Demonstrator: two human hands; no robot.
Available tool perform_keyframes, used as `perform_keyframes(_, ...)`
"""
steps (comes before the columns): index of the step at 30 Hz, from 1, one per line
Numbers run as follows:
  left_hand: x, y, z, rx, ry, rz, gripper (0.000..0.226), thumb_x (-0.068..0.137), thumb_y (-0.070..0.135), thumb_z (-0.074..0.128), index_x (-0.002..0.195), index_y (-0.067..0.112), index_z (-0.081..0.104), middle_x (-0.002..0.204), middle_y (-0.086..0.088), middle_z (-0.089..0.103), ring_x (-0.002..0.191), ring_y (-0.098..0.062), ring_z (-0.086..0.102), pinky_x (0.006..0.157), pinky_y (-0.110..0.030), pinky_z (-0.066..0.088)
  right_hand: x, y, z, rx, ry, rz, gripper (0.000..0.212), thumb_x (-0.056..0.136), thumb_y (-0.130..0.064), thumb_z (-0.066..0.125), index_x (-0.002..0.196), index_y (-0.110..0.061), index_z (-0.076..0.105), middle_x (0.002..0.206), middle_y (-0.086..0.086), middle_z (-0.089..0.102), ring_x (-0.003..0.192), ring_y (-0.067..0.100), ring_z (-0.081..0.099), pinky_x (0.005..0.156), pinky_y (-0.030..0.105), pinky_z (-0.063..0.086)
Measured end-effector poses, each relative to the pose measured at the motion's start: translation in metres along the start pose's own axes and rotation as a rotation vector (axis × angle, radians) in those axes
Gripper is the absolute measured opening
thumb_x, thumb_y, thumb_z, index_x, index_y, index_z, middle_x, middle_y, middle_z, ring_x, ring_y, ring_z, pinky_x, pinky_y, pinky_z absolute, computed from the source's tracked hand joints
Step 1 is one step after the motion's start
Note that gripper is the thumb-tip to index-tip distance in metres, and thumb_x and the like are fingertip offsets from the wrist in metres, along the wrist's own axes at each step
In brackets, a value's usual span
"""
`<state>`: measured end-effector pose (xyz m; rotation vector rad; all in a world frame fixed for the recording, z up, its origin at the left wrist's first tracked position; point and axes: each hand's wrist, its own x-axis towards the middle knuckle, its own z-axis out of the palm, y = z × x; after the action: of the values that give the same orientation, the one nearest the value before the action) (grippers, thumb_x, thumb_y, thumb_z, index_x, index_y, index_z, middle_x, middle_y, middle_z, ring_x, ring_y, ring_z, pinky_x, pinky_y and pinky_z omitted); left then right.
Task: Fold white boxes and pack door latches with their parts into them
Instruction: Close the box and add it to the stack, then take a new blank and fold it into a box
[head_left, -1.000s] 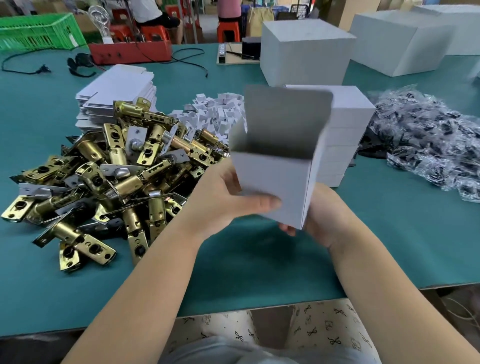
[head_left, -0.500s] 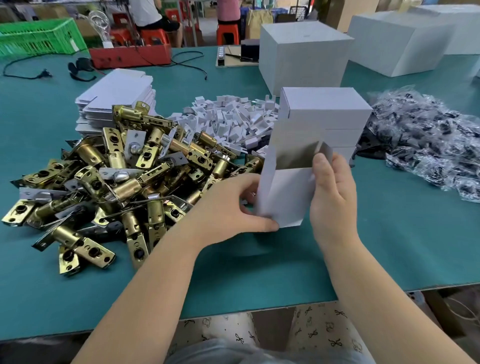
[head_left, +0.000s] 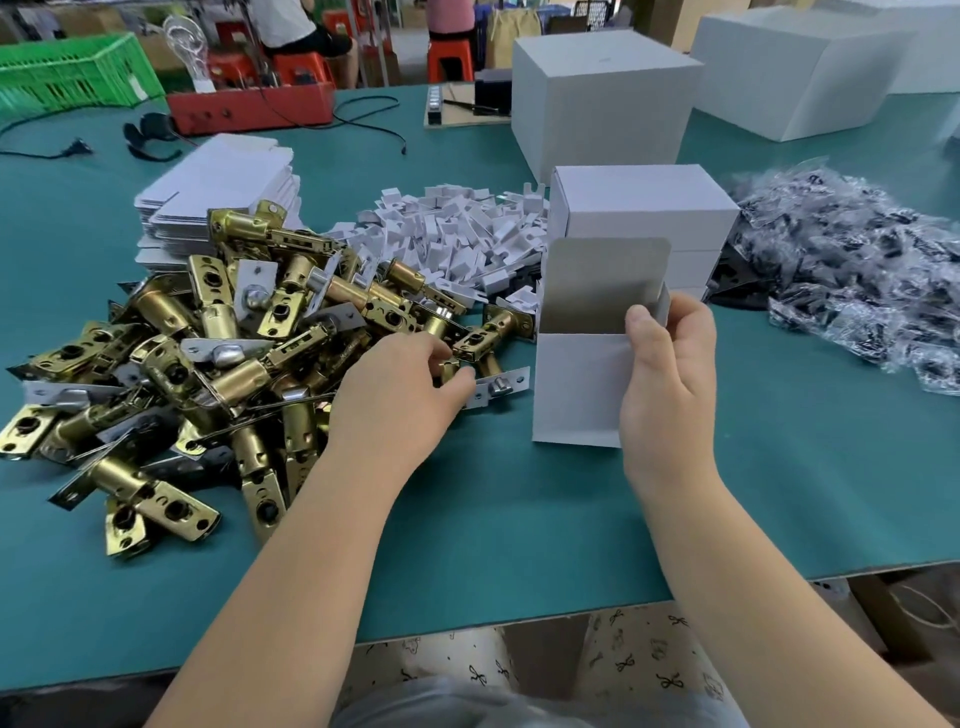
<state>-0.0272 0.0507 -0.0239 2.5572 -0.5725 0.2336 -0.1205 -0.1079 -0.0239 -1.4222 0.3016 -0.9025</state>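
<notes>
In the head view, a small white box (head_left: 576, 389) stands upright on the green desk (head_left: 519, 519), its bottom apparently closed and its top flap (head_left: 602, 283) raised, so the folding of this box looks done and nothing has yet gone in. The right hand (head_left: 667, 374) grips the box at its right wall, thumb on the front face and the other fingers curled round the side near the open mouth. Left of the box, the left hand (head_left: 410, 389) reaches into the near edge of the heap of brass door latches (head_left: 218, 353), its fingers (head_left: 457, 384) curled around one latch (head_left: 485, 340) beside the box; whether it is lifted free I cannot tell. Behind the box stands a stack of closed white boxes (head_left: 644, 213), probably finished packs. Behind the latch heap lie flat box blanks (head_left: 218, 182), and between them and the stack a pile of small white folded inserts (head_left: 447, 234). Right of the box, bagged parts (head_left: 841, 270) wait. Judging by these piles, most of the work remains: latch, parts, closing the flap.
</notes>
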Motion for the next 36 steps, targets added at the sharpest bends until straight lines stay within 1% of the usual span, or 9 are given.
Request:
perform_keyframes(3,0.003,0.005,0.004,0.067,-0.001,-0.050,0.049,0.091,0.057,0.054,0.122,0.020,0.064,0.103,0.003,0.063,0.085,-0.015,0.052,0.063,-0.027,0.038,-0.001,-0.001,0.000,-0.008,-0.009,-0.010,0.008,0.084,-0.032,0.047,0.092,-0.029,0.047,0.087,-0.012,0.048,0.073,-0.008,0.047,0.070,0.009,0.038)
perform_keyframes(7,0.007,0.015,0.007,0.213,0.004,-0.083,0.054,0.089,0.068,0.047,0.103,0.021,0.069,0.087,0.003,0.063,0.073,-0.017,0.052,0.047,-0.024,0.032,-0.003,-0.002,0.001,-0.005,-0.024,-0.009,0.008,0.084,-0.032,0.047,0.091,-0.029,0.047,0.086,-0.012,0.047,0.073,-0.008,0.046,0.070,0.008,0.037)
perform_keyframes(13,0.011,0.016,0.010,0.148,0.062,-0.088,0.036,0.093,0.049,0.048,0.086,0.021,0.069,0.075,0.003,0.060,0.070,-0.021,0.056,0.048,-0.025,0.033,-0.003,-0.003,0.001,0.007,-0.042,0.033,0.010,0.084,-0.034,0.047,0.093,-0.030,0.048,0.090,-0.011,0.050,0.076,-0.007,0.048,0.072,0.009,0.039)
perform_keyframes(18,0.013,0.018,0.009,-0.337,0.188,-0.098,0.030,0.091,0.033,0.063,0.115,0.018,0.072,0.095,0.011,0.070,0.092,-0.011,0.064,0.076,-0.019,0.043,-0.003,-0.004,0.002,0.009,-0.059,0.074,0.012,0.084,-0.036,0.045,0.094,-0.030,0.048,0.095,-0.008,0.050,0.085,0.003,0.048,0.079,0.020,0.041)
perform_keyframes(20,0.015,0.018,0.009,-0.540,0.171,-0.120,0.029,0.090,0.028,0.067,0.118,0.020,0.070,0.093,0.013,0.068,0.090,-0.012,0.069,0.083,-0.026,0.054,-0.003,-0.004,0.001,0.002,-0.058,0.075,0.013,0.084,-0.037,0.045,0.094,-0.030,0.048,0.094,-0.009,0.051,0.084,0.002,0.049,0.078,0.019,0.042)
perform_keyframes(22,0.017,0.017,0.010,-0.725,0.162,-0.164,0.025,0.092,0.023,0.067,0.116,0.022,0.068,0.098,0.005,0.069,0.078,-0.008,0.072,0.080,-0.037,0.060,-0.003,-0.004,0.001,-0.002,-0.062,0.072,0.013,0.084,-0.037,0.044,0.095,-0.030,0.048,0.092,-0.011,0.051,0.080,-0.002,0.049,0.075,0.014,0.041)
perform_keyframes(26,0.016,0.019,0.002,-1.048,0.278,-0.214,0.020,0.097,0.015,0.060,0.116,0.014,0.066,0.105,-0.004,0.069,0.085,-0.008,0.072,0.070,-0.022,0.059,-0.003,-0.004,0.001,-0.002,-0.090,0.070,0.014,0.085,-0.037,0.044,0.093,-0.030,0.052,0.083,-0.020,0.056,0.076,-0.005,0.051,0.069,0.009,0.041)
perform_keyframes(30,0.016,0.016,-0.027,-1.529,0.301,-0.213,0.021,0.098,0.010,0.055,0.117,0.008,0.063,0.104,-0.007,0.068,0.092,-0.021,0.070,0.073,-0.027,0.059,-0.004,-0.004,0.002,-0.002,-0.135,0.047,0.018,0.091,-0.035,0.042,0.102,-0.033,0.055,0.087,-0.029,0.062,0.085,-0.009,0.055,0.073,0.005,0.041)
perform_keyframes(36,0.011,0.024,-0.080,-1.672,0.092,0.186,0.021,0.088,0.023,0.059,0.105,0.010,0.061,0.091,-0.001,0.072,0.085,-0.016,0.070,0.068,-0.023,0.059,-0.008,-0.007,0.004,-0.023,-0.206,0.032,0.026,0.102,-0.021,0.030,0.108,-0.041,0.045,0.091,-0.050,0.055,0.091,-0.029,0.049,0.073,-0.006,0.034)
